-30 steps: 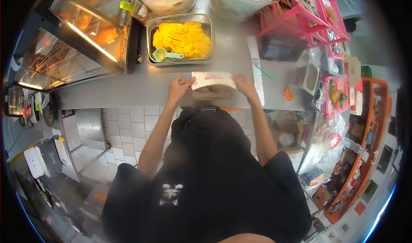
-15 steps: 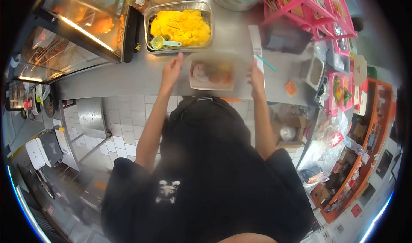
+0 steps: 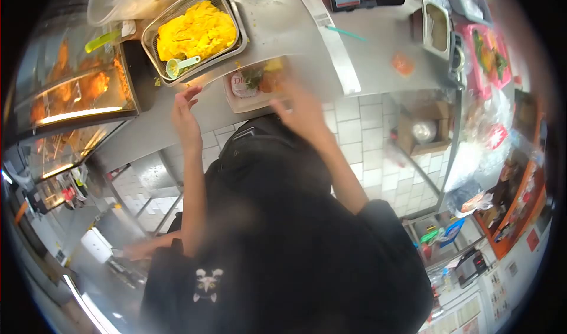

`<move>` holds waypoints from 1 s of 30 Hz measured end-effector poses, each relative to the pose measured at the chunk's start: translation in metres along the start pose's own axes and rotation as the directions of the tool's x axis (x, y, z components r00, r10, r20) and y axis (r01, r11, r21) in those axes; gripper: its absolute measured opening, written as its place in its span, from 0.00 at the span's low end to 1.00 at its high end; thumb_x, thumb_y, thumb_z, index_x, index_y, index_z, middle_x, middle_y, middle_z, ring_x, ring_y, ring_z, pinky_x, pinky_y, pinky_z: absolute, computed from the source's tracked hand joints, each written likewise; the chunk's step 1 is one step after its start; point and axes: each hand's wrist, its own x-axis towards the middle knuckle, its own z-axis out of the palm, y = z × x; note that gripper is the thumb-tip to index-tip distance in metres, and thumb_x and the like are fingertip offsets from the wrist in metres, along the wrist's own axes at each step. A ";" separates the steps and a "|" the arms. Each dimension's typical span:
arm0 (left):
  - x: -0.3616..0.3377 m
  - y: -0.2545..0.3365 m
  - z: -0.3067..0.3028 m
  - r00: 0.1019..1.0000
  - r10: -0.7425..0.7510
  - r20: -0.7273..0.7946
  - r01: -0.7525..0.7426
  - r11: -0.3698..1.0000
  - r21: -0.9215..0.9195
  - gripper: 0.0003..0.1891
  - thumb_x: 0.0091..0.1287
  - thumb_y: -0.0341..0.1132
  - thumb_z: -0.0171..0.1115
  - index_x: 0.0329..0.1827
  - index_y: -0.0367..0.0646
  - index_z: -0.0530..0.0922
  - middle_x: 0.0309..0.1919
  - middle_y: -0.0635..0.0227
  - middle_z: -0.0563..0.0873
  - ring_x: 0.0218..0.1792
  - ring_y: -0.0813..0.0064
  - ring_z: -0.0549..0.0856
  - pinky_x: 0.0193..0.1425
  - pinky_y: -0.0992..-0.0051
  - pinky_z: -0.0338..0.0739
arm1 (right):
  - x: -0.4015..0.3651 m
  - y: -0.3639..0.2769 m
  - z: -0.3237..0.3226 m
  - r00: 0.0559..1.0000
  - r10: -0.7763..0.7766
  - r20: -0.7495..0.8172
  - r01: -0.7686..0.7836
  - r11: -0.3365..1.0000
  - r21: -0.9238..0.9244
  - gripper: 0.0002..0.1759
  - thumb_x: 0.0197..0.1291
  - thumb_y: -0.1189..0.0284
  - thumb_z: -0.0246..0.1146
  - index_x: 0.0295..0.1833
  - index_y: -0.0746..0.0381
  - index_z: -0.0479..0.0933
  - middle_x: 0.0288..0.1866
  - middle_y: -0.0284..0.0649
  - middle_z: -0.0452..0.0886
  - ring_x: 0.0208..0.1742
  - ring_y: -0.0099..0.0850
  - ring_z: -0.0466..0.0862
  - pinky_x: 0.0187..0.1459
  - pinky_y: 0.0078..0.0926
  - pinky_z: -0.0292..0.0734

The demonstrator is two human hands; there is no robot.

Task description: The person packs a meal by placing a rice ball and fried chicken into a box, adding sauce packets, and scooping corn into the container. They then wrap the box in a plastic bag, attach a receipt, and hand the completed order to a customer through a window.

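Observation:
A food box (image 3: 239,105) rests on the steel counter in front of my body. Inside it are a white round item with red print, green leaves, and yellow and orange-red food. My left hand (image 3: 187,117) is raised to the left of the box, fingers apart, with nothing visible held. Over the box's right end is my right hand (image 3: 300,111), its fingers smeared by motion; whether it touches the box is unclear. A faint curved edge crosses above the box, too indistinct to identify.
A metal tray of yellow food (image 3: 198,30) with a pale green scoop (image 3: 174,68) stands back left. Left is a lit display case (image 3: 82,92). A white strip (image 3: 331,45) and teal stick (image 3: 347,33) lie right. Another person's arm (image 3: 150,245) shows lower left.
The view has turned and shifted, moving the counter items within it. My right hand has come in from beside the white strip to the box's right end. My left hand stays left of the box.

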 end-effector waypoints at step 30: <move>-0.014 -0.058 0.044 0.873 -0.224 0.433 0.321 0.933 -0.163 0.25 0.72 0.39 0.59 0.67 0.33 0.70 0.59 0.57 0.80 0.58 0.75 0.78 0.63 0.75 0.70 | 0.010 0.039 0.041 0.953 0.302 0.002 -0.290 0.915 0.279 0.26 0.63 0.61 0.61 0.58 0.71 0.75 0.58 0.59 0.78 0.62 0.52 0.76 0.60 0.42 0.70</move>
